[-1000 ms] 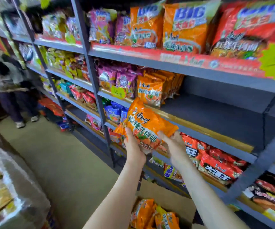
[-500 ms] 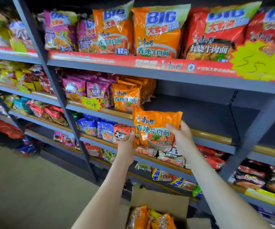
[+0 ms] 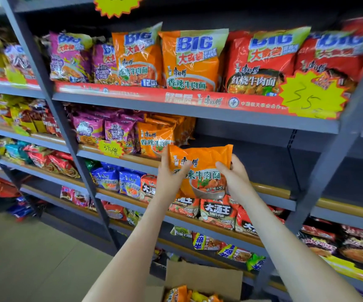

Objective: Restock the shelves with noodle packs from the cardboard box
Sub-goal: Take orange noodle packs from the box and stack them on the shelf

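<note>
I hold an orange noodle pack [image 3: 202,168] upright with both hands in front of the second shelf [image 3: 270,171]. My left hand [image 3: 169,177] grips its left edge, thumb across the front. My right hand [image 3: 234,177] grips its right edge. The pack sits just right of a row of matching orange packs [image 3: 154,138] standing on that shelf. To the right of it the shelf is bare and dark. The cardboard box [image 3: 204,277] stands open on the floor below my arms, with more orange packs [image 3: 182,294] inside.
Big orange and red packs [image 3: 193,59] fill the top shelf behind a red price strip. Purple packs [image 3: 102,129] stand left of the orange row. Red and blue packs [image 3: 216,210] line the lower shelves. Grey uprights [image 3: 71,136] divide the bays. The beige floor [image 3: 23,258] lies at lower left.
The pack has risen and moved right toward the bare part of the second shelf, turning upright. My view has swung right and closer to the shelves.
</note>
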Motion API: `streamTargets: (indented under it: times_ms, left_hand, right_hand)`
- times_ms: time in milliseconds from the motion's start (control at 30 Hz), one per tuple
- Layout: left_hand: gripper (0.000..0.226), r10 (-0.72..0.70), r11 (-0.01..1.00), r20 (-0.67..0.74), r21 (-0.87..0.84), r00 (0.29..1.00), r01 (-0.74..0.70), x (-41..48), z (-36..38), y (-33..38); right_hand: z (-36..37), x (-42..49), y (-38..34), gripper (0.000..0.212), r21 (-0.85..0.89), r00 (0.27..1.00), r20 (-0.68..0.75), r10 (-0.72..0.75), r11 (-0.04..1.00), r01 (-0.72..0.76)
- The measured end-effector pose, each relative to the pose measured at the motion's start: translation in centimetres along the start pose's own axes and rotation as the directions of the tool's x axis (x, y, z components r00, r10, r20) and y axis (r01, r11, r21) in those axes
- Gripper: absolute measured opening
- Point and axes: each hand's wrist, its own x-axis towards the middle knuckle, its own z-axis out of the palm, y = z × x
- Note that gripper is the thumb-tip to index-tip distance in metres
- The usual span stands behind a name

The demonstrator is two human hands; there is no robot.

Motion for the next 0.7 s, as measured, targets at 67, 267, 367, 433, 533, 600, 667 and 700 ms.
streamTargets:
  times_ms: [67, 267, 367, 433, 533, 600, 667, 700]
  left_hand:
    - [0.096, -0.016, 0.999, 0.021, -0.051, 1.0, 0.017, 0.0, 0.9, 0.0]
    - [0.09, -0.083, 0.993, -0.017, -0.091, 0.996, 0.081, 0.2, 2.4, -0.3]
    - [0.09, -0.071, 0.987, 0.041, -0.142, 0.997, 0.076, 0.6, 2.7, -0.1]
    - [0.089, -0.063, 0.985, 0.083, -0.153, 0.995, 0.075, 0.8, 2.8, 0.1]
    - [0.077, -0.059, 0.98, 0.132, -0.182, 0.99, 0.082, 1.2, 2.8, 0.5]
    - [0.061, -0.089, 0.97, 0.172, -0.209, 0.981, 0.124, 1.6, 2.4, 0.5]
    - [0.041, -0.132, 0.95, 0.249, -0.244, 0.959, 0.194, 2.0, 1.7, 0.8]
    - [0.035, -0.138, 0.94, 0.28, -0.265, 0.95, 0.215, 2.2, 1.3, 0.7]
  right_hand:
    - [0.0, -0.3, 0.2, 0.037, -0.111, 0.997, 0.014, -0.073, 0.991, 0.075]
    - [0.0, -1.0, 0.1, 0.131, -0.907, 0.855, 0.351, -0.383, 0.087, 0.412]
    - [0.1, -0.9, 0.4, 0.131, -0.866, 0.814, 0.499, -0.297, -0.128, 0.484]
    - [0.3, -0.8, 0.4, 0.13, -0.877, 0.836, 0.48, -0.264, -0.149, 0.457]
    - [0.9, -0.6, 0.4, 0.127, -0.889, 0.858, 0.457, -0.236, -0.145, 0.434]
    - [1.0, -0.3, 0.4, 0.122, -0.887, 0.854, 0.462, -0.24, -0.126, 0.444]
    - [0.9, 0.1, 0.3, 0.118, -0.889, 0.852, 0.457, -0.258, -0.095, 0.448]
    - [0.7, 0.3, 0.4, 0.118, -0.893, 0.854, 0.447, -0.265, -0.073, 0.445]
